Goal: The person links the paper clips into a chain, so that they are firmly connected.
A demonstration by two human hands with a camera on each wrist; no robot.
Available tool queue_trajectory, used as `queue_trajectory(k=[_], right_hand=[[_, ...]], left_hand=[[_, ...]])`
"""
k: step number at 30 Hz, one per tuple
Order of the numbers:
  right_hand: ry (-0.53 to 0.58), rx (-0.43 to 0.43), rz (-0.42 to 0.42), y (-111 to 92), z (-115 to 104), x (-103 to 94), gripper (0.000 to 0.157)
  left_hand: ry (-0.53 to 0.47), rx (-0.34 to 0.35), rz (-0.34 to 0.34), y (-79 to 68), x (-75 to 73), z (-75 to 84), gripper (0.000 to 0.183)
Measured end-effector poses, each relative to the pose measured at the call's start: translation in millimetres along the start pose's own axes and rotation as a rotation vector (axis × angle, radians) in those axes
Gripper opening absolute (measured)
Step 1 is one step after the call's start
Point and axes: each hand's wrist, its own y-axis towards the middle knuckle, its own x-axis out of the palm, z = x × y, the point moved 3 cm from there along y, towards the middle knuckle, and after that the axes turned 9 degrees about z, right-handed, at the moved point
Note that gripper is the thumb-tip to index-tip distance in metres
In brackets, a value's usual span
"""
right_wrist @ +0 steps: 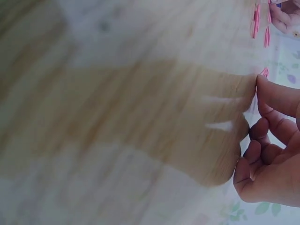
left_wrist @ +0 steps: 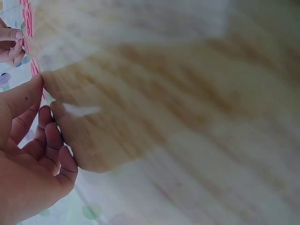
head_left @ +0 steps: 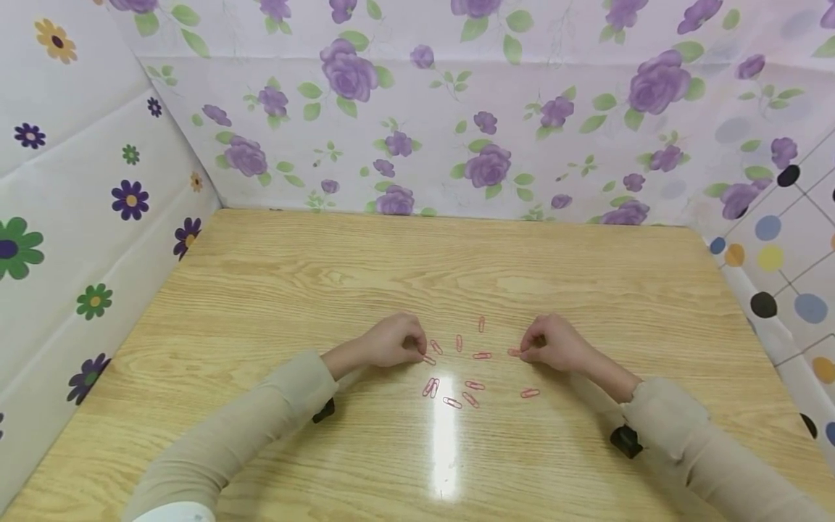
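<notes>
My left hand [head_left: 393, 341] is holding pink paper clip [head_left: 429, 359], fingers [left_wrist: 26, 96] pinching narrow, low at wood-grain bench [head_left: 326, 275]. My right hand [head_left: 553, 344], opposite, is pinching second clip [head_left: 514, 352]. Loose clips [head_left: 482, 356] are lying scattered between hands and nearer me, one sitting apart on right. Beige sleeves [head_left: 241, 428] are covering my arms. Purple-flowered cloth [head_left: 437, 130] is hanging behind bench.

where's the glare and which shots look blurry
Head view: mostly sharp, white glare streak on the table starting among the paper clips. Left wrist view: table blurred, left hand clearer. Right wrist view: table blurred too, right hand clearer.
</notes>
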Motion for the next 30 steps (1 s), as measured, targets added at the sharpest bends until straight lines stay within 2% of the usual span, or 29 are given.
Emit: queue_trajectory(k=[5, 9, 13, 18, 23, 30], right_hand=[[0.008, 0.006, -0.015, -2.9, 2.6, 0.3, 0.009], [0.053, 0.066, -0.037, -4.5, 6.5, 0.0, 0.009], [0.102, 0.137, -0.048, -4.6, 8.2, -1.0, 0.009], [0.159, 0.188, -0.054, -3.1, 9.0, -2.7, 0.007], [0.226, 0.208, -0.059, -1.2, 6.6, -4.5, 0.007], [0.274, 0.200, -0.048, -0.2, -2.2, -6.5, 0.010]], left_hand=[[0.017, -0.012, -0.032, 0.8, 0.0, 3.2, 0.009], [-0.015, -0.043, -0.039, 0.4, -0.8, 3.7, 0.010], [-0.090, -0.084, -0.006, 0.8, -1.4, 1.2, 0.010], [-0.151, -0.085, 0.060, 2.3, -3.4, 1.3, 0.011], [-0.194, -0.104, 0.096, 5.1, -4.4, 3.2, 0.002], [-0.307, -0.160, 0.096, 10.5, -3.5, 9.8, 0.006]])
